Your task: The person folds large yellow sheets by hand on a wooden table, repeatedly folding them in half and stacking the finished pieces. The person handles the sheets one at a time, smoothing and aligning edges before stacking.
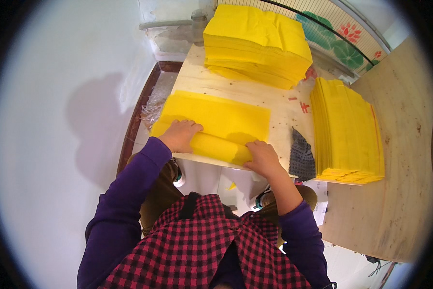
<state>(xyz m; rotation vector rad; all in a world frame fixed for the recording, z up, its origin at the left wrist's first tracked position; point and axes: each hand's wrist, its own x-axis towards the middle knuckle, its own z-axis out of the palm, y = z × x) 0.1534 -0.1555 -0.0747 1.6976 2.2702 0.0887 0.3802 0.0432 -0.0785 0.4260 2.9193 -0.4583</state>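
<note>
A yellow cloth-like sheet [221, 113] lies flat on the wooden table, and its near part is turned over into a fold along the table's front edge. My left hand [180, 135] grips the left end of that fold, fingers curled over it. At the right end, my right hand [263, 156] holds the fold in the same manner, its thumb near the table edge. Between my two hands the folded strip stays visible. What lies under my fingers is hidden.
A tall pile of yellow sheets [255, 43] stands at the far side of the wooden table [280, 113]. Another yellow stack [349, 132] sits to the right, beside a dark grey cloth [302, 156]. A cloudy jar [198, 26] is at the back left, near the white wall [43, 144].
</note>
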